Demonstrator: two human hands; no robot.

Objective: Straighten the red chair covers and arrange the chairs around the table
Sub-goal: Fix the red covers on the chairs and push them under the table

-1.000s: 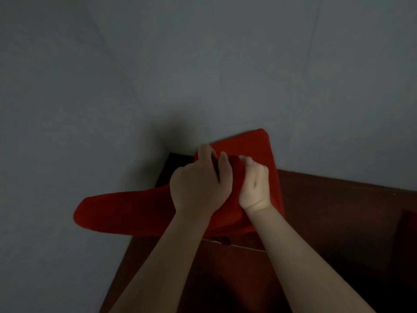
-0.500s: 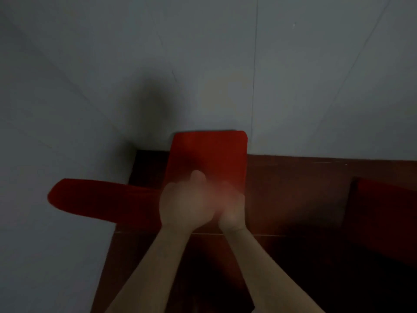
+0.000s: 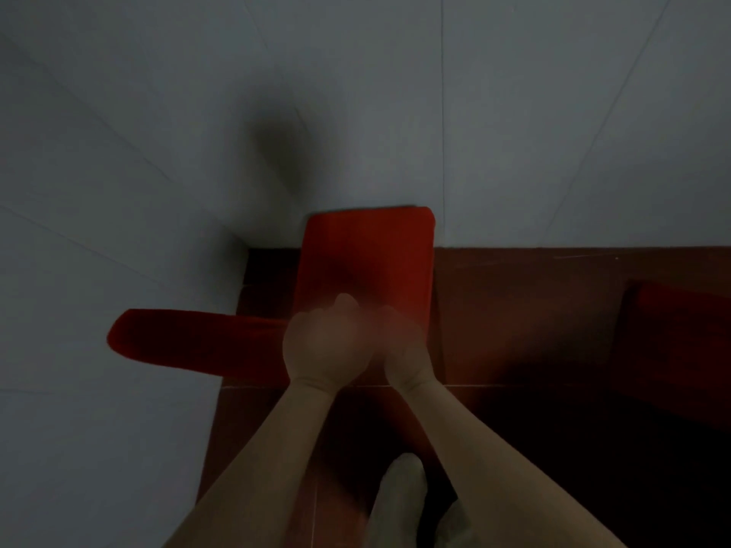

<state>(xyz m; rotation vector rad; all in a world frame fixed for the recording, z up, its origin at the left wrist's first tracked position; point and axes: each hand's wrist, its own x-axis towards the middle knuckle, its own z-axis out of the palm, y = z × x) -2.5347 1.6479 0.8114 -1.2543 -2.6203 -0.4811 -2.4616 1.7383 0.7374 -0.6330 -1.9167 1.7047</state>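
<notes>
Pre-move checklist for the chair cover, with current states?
1. Left hand grips the red fabric chair cover: ok.
2. Right hand grip on the cover: cannot tell, blurred.
3. Cover's top edge flat and square: ok.
4. Long red fabric tail tucked in: not ok, it sticks out to the person's left.
5. Second red-covered chair apart from both hands: ok.

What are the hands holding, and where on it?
The left hand grips the red chair cover at its near edge; the right hand beside it is too blurred to tell.
</notes>
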